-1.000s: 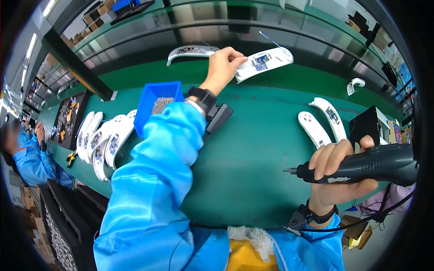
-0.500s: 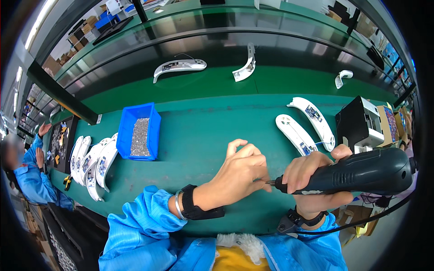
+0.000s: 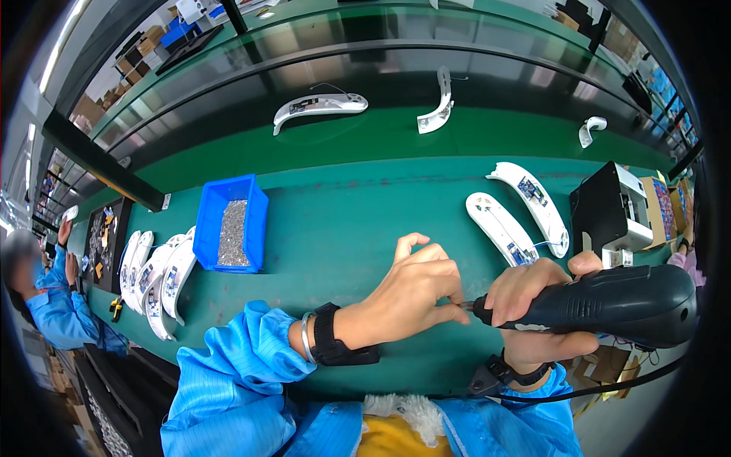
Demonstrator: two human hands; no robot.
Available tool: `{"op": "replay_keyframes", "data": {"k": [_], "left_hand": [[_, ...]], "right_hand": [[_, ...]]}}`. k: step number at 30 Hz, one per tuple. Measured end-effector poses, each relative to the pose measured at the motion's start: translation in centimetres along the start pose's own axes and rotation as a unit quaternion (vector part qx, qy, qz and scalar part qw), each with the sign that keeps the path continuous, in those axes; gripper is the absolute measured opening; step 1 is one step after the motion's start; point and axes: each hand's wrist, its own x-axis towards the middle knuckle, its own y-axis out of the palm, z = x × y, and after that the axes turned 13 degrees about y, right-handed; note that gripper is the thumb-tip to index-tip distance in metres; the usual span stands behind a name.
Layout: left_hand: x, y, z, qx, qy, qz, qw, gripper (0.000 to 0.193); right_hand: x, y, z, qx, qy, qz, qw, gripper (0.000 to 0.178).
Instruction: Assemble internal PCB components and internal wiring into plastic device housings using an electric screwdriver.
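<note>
My right hand (image 3: 533, 293) is wrapped round a dark electric screwdriver (image 3: 609, 305), which lies level with its bit pointing left. At the tip of the bit, the thumb and forefinger of my left hand (image 3: 415, 293) are pinched together; anything between them is too small to make out. Just beyond the screwdriver lie two curved white housings, one nearer (image 3: 499, 227) and one farther (image 3: 537, 204), with blue circuit boards and a wire. A blue bin (image 3: 260, 232) of small metal pieces stands to the left of my hands.
Several curved white housings (image 3: 177, 278) lie together left of the bin. A black feeder-like box (image 3: 598, 206) stands at the right. More white parts (image 3: 320, 105) rest on the green strip at the back. A co-worker (image 3: 57, 305) sits at far left beside a black tray (image 3: 105, 244).
Both hands have shifted slightly right, with the screwdriver. The white parts on the back strip have slid to the right. The co-worker's raised hand now holds a white part.
</note>
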Motion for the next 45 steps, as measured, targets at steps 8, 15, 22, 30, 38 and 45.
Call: {"op": "replay_keyframes", "data": {"k": [8, 15, 22, 30, 38, 45], "left_hand": [[7.6, -8.1, 8.9, 0.306, 0.02, 0.086, 0.948, 0.095], [7.3, -17.6, 25.5, 0.43, -0.383, 0.272, 0.771, 0.055], [7.4, -14.9, 14.8, 0.466, -0.179, 0.192, 0.845, 0.046], [-5.4, -4.7, -4.9, 0.2, -0.131, 0.172, 0.955, 0.048], [-10.5, -13.8, 1.5, 0.49, -0.154, -0.079, 0.855, 0.014], [-14.8, -16.3, 5.4, 0.516, -0.318, 0.088, 0.791, 0.006]], "right_hand": [[0.1, -1.7, -0.2, -0.049, 0.006, -0.057, 0.997, 0.081], [0.3, -1.3, 0.3, -0.015, -0.021, -0.032, 0.999, 0.081], [0.2, -1.2, 2.1, 0.034, -0.035, -0.046, 0.998, 0.084], [0.7, 0.8, 1.1, -0.004, -0.078, 0.081, 0.994, 0.078], [-0.1, 2.2, -2.4, -0.024, 0.047, 0.111, 0.992, 0.084], [1.0, 2.0, -4.8, -0.063, 0.052, 0.162, 0.983, 0.084]]}}
